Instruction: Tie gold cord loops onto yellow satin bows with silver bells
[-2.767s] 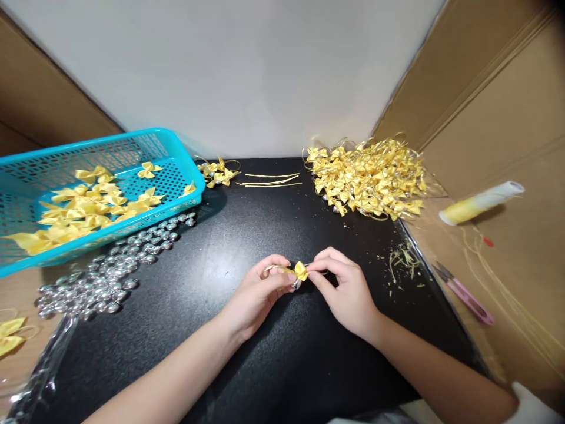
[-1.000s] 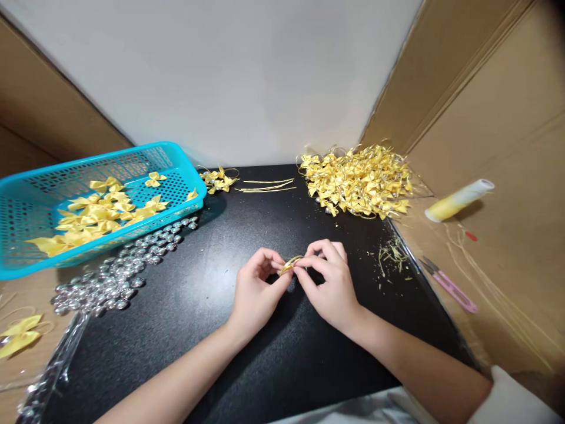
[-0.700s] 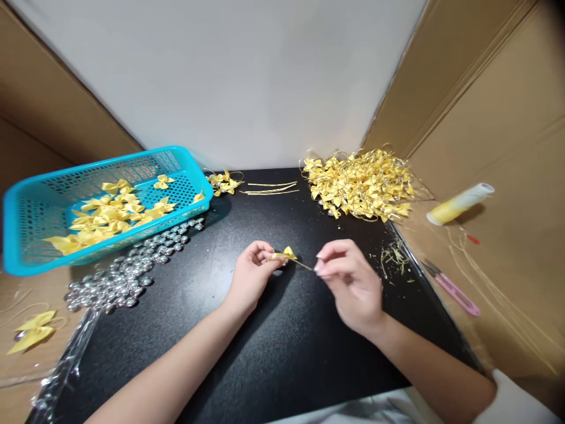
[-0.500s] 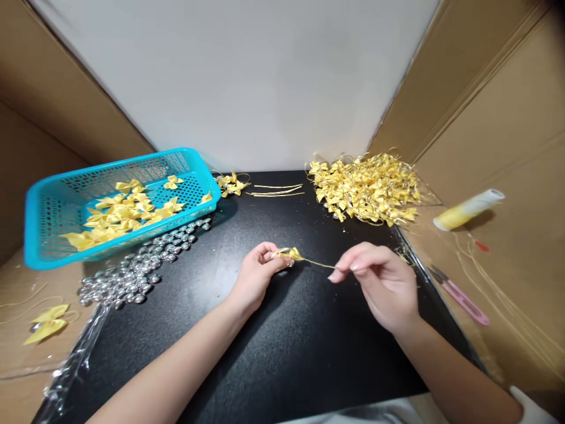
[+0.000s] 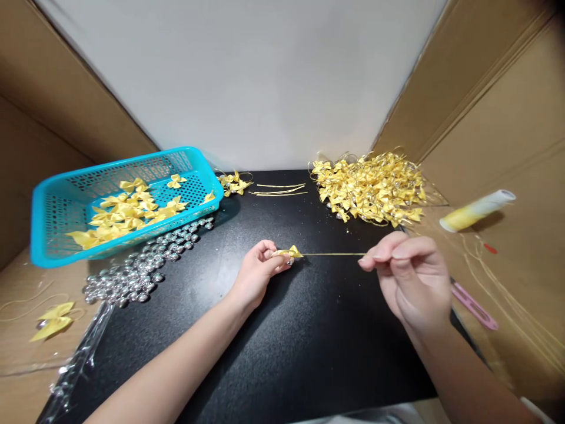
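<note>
Between the thumb and fingers of my left hand [image 5: 260, 270] is a yellow ribbon bow [image 5: 293, 251], with a small silver bell or bead partly showing beneath it. A thin gold cord [image 5: 333, 254] runs straight and taut from the bow to the right. Its other end is pinched in the fingertips of my right hand [image 5: 410, 274]. Both hands are closed and held over the middle of the black table [image 5: 282, 353]. Part of the bow is hidden behind my left fingers.
A blue basket [image 5: 39, 229] with yellow bows stands left, with silver beads [image 5: 132, 274] before it. Finished-looking bows [image 5: 371, 188] are heaped back right. Short cords [image 5: 278, 189] lie at the back. Pink-handled snips [image 5: 474, 306] and a yellow-white tube [image 5: 477, 211] lie right.
My right hand has moved right and slightly up, drawing the cord out longer and straight. My left hand stays in place with the bow. The snips' blades are now hidden by my right hand.
</note>
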`<state>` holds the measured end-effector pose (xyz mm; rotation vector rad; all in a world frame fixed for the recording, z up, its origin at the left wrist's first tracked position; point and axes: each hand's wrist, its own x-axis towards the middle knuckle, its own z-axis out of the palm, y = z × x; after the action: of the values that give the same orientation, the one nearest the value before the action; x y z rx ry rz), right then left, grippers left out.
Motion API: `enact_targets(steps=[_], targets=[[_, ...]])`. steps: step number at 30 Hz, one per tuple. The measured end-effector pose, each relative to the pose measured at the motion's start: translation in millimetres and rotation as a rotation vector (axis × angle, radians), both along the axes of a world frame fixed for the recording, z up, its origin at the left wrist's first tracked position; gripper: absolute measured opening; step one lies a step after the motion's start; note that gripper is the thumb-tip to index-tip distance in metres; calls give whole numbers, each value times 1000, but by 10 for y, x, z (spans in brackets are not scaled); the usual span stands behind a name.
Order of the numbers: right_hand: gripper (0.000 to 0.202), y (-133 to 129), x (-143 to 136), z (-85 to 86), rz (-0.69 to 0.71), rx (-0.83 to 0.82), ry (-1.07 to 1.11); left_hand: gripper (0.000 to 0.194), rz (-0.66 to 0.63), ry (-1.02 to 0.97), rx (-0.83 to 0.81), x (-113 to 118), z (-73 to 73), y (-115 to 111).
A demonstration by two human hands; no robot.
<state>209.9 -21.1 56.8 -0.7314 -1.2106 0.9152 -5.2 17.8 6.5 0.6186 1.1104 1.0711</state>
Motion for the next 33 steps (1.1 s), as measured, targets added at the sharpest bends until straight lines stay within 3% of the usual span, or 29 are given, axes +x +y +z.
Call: enact_targets(steps=[5, 13, 20, 33], targets=[[12, 37, 57, 31, -133, -48, -19, 40, -14, 19, 8, 8, 6, -8], [18, 60, 100, 38, -144, -123, 92, 38, -26, 50, 29, 10, -4, -20], [10, 87, 114, 28, -5, -209, 91, 37, -11, 73, 46, 2, -37, -11], [12, 155, 171, -21, -171, -158, 119, 36, -32, 146, 66, 20, -30, -21]])
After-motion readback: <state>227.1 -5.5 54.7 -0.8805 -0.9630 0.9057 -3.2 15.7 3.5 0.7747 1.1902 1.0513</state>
